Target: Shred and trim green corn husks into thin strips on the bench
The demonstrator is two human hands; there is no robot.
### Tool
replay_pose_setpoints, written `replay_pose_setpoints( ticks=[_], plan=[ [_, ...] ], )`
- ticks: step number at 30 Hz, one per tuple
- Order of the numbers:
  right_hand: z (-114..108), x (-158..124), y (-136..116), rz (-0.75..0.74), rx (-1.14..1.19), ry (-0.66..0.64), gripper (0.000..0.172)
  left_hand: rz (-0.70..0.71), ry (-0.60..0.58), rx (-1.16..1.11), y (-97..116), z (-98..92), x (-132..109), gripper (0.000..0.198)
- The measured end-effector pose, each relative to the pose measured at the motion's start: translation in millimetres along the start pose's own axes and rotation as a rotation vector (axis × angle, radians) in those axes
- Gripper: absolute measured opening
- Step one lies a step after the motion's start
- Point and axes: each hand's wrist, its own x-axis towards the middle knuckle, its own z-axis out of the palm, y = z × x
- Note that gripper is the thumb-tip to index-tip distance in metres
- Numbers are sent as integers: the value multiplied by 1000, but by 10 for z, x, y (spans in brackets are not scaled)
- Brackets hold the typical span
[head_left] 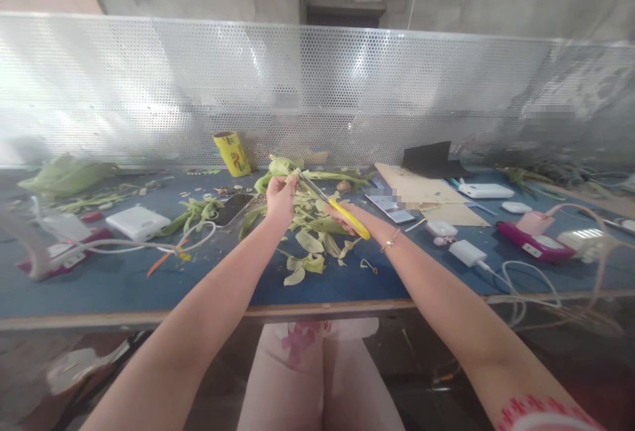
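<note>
My left hand (280, 198) is closed around a green plant stem or leaf (284, 166), held just above the blue table (124, 282). My right hand (342, 214) grips yellow-handled scissors (347, 216), whose blades (310, 186) reach up and left to the leaf beside my left fingers. Cut green leaf pieces (310, 242) lie in a heap under and in front of both hands.
A yellow roll (232, 152) stands at the back by the perforated metal screen (317, 94). A dark phone (233, 208) and a white box (137, 221) with cables lie left. Cardboard (421, 190), white chargers (469, 252) and a pink device (538, 242) lie right. More leaves (69, 176) lie far left.
</note>
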Motion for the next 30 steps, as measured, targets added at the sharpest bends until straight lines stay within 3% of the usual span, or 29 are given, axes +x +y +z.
replay_pose_setpoints(
  ticks=[15,23,30],
  plan=[
    [40,-133,-200,87,26,25,55,72,-120,191,-166,-62,55,32],
    [32,-179,-246,35,-207,69,55,102,-121,283,-97,-36,-9,31],
    [27,-127,-244,86,-345,147,51,77,-114,270,-119,-30,6,31]
  ],
)
